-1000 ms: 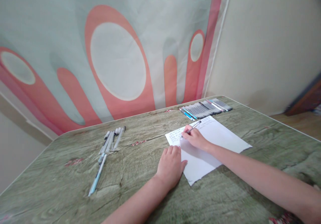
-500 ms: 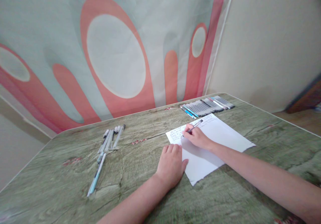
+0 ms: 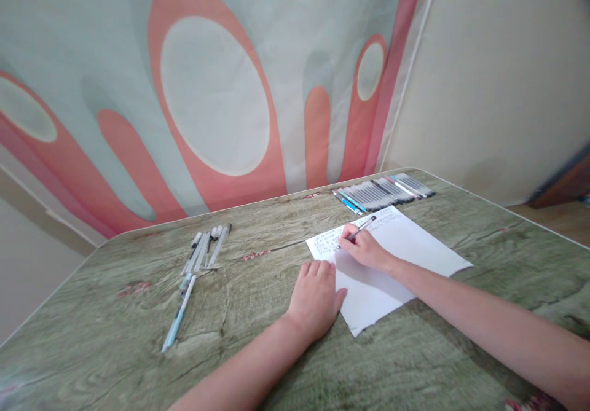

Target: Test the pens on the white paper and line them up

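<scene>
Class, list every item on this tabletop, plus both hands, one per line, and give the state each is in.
Left hand: palm down at the paper's left edge.
Right hand: closed around a pen.
Held pen: tilted, tip at the paper.
Paper sheet: lying flat, partly written on.
Far pens: lying side by side in a row.
Left-side pens: lying in a loose cluster.

Left hand (image 3: 314, 299), back uppermost, set along the left edge of the sheet of paper (image 3: 412, 252); fingers together and directed forward, thumb spread across that edge. Left forearm (image 3: 258, 357), bare, slanting up from the near side of the sheet. Right hand (image 3: 365, 249) in a writing grip over the sheet's left part, thumb and forefinger brought together, remaining fingers largely hidden. Right forearm (image 3: 465, 310), bare, crossing the sheet's near edge.
</scene>
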A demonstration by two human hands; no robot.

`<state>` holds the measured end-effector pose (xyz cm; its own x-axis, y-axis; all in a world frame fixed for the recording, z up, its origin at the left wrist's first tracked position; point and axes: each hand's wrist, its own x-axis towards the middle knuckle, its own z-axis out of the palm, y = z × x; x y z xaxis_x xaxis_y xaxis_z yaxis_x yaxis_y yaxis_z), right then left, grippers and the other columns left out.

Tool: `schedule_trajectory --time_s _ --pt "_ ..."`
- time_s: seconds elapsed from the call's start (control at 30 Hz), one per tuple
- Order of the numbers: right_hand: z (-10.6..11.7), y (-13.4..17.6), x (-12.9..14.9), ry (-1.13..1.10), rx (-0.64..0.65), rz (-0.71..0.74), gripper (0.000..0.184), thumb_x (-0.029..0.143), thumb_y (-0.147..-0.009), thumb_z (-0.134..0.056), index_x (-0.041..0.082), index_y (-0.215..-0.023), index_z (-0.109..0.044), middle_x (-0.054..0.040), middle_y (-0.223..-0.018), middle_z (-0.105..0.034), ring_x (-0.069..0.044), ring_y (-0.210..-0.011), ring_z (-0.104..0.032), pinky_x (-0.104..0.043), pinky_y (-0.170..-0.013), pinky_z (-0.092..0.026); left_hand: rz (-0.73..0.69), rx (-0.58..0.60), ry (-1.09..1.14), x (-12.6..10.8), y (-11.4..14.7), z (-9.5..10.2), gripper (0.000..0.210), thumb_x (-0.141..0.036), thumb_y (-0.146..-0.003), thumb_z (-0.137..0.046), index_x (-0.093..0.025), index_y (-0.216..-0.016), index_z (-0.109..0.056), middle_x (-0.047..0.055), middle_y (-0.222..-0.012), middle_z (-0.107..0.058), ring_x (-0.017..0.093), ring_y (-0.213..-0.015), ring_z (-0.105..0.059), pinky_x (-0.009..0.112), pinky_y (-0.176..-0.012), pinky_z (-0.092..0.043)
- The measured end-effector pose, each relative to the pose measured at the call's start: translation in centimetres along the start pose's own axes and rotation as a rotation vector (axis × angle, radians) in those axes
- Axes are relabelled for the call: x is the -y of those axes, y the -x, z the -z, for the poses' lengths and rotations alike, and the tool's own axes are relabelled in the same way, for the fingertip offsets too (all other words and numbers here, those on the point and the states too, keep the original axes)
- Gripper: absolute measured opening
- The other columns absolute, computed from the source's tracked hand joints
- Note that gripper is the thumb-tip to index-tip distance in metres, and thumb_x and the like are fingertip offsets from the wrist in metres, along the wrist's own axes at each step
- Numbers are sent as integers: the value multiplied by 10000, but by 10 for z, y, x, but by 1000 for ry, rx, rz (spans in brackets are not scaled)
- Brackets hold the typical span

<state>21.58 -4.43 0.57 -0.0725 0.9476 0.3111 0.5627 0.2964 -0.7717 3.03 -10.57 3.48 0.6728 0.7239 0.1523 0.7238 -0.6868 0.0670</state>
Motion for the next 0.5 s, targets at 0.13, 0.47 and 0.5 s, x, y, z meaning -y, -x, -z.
schedule_trajectory --time_s 0.13,0.47,0.5 --pt "1 0 2 -15 -21 -2 94 252 -736 -465 193 -665 -483 32 -576 -517 -124 -582 -476 -240 -563 -346 -2 -3 -4 0 0 0 437 -413 -834 -394 -121 -1150 -475 129 -1087 -524 261 -1032 -441 412 -907 -307" --pt "1 -1 2 -40 -29 -54 103 249 -734 -474 196 -646 -465 47 -552 -481 -111 -546 -452 -235 -541 -336 -5 -7 -3 2 1 -1 436 -416 -837 -386 -123 -1148 -476 129 -1083 -524 260 -1032 -440 413 -911 -305" --pt "2 -1 2 -50 -43 -71 110 255 -739 -474 197 -646 -464 50 -546 -475 -109 -535 -445 -233 -534 -333 -5 -5 -2 2 1 -1 436 -417 -837 -386 -124 -1146 -478 129 -1079 -525 260 -1032 -440 414 -911 -305"
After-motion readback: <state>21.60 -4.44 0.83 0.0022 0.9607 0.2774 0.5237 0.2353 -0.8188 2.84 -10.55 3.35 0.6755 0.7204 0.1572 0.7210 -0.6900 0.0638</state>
